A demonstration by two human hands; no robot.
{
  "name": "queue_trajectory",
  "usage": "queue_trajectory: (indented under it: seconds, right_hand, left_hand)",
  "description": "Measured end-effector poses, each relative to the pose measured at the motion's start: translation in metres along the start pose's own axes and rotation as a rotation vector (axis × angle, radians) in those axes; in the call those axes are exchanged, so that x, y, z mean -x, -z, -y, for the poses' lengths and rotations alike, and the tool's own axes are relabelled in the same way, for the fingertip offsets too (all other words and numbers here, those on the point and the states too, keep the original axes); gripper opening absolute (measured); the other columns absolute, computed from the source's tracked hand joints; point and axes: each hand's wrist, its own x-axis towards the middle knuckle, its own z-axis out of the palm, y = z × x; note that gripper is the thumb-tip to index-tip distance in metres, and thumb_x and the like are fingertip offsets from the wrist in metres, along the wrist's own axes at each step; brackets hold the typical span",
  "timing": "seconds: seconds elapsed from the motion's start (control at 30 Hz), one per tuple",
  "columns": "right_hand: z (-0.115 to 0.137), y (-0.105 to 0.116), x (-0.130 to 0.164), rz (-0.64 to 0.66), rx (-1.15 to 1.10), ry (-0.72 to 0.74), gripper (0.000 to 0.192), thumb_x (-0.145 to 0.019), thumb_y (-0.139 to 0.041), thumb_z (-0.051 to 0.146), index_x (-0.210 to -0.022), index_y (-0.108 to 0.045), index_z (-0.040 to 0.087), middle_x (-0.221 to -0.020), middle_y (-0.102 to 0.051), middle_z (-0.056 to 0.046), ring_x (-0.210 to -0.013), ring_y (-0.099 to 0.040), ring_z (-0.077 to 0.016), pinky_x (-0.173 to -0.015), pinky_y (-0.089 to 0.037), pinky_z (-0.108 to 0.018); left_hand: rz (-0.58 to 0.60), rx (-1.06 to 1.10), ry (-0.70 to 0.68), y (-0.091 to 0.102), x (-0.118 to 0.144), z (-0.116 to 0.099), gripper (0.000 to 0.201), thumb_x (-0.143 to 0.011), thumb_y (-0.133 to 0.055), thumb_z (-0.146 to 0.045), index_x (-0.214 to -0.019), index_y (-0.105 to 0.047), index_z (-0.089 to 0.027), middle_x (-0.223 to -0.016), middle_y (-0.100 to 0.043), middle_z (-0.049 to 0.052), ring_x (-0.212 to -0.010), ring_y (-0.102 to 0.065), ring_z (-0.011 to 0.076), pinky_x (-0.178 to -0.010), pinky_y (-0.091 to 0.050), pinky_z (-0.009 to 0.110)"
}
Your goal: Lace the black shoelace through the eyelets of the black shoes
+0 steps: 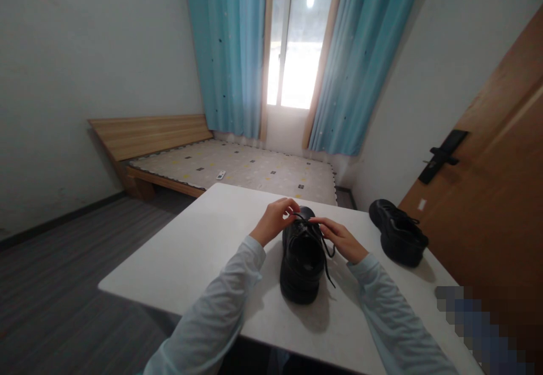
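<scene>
A black lace-up shoe [300, 273] stands on the white table with its heel toward me and its toe toward the bed. My left hand [276, 219] is closed at the shoe's upper left, its fingertips pinching a black shoelace [329, 270] near the top eyelets. From the right, my right hand [341, 239] reaches over the lacing, thumb and fingers drawn together on the lace there. A loose lace end hangs down the shoe's right side to the tabletop. The fingertips partly cover the lacing, so any crossing of the laces is hard to make out.
Another black shoe [401, 233] lies at the white table's [190, 250] right edge. Beyond is a bed [263, 168] with a white remote [221, 175] on it. Blue curtains [229, 52] frame the window. A wooden door [496, 154] stands at right, with a blurred patch below it.
</scene>
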Motion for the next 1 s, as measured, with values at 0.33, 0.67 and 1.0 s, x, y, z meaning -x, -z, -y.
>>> queue_trajectory:
  seconds: [0.33,0.67,1.0]
  right_hand:
    - [-0.003,-0.001,-0.002,0.014,0.020,0.004,0.038,-0.086,-0.044,0.047,-0.112,-0.060,0.024,-0.118,-0.060,-0.006,-0.109,-0.055,-0.0240,-0.093,-0.044,-0.042]
    - [-0.006,0.001,0.001,0.018,0.037,0.009,0.039,-0.086,-0.043,0.047,-0.112,-0.060,0.023,-0.117,-0.060,-0.006,-0.109,-0.055,-0.0242,-0.093,-0.044,-0.042]
    - [-0.006,0.002,0.002,0.023,0.044,0.006,0.039,-0.087,-0.043,0.047,-0.113,-0.059,0.023,-0.117,-0.060,-0.007,-0.108,-0.055,-0.0236,-0.092,-0.045,-0.041]
  left_hand:
    - [-0.085,-0.208,-0.140,-0.001,0.001,0.000,0.010,-0.083,-0.053,-0.019,-0.093,-0.055,-0.019,-0.094,-0.058,0.003,-0.080,-0.057,0.0124,-0.075,-0.045,0.025]
    - [0.197,-0.046,0.392,0.006,0.001,0.011,0.053,-0.074,-0.048,-0.062,-0.065,-0.068,-0.014,-0.059,-0.063,0.003,-0.058,-0.055,0.0138,-0.058,-0.037,0.023]
    - [0.261,0.236,0.351,0.003,0.004,0.014,0.030,-0.060,-0.070,-0.040,-0.071,-0.070,-0.012,-0.065,-0.066,0.004,-0.060,-0.056,0.0134,-0.057,-0.040,0.023]
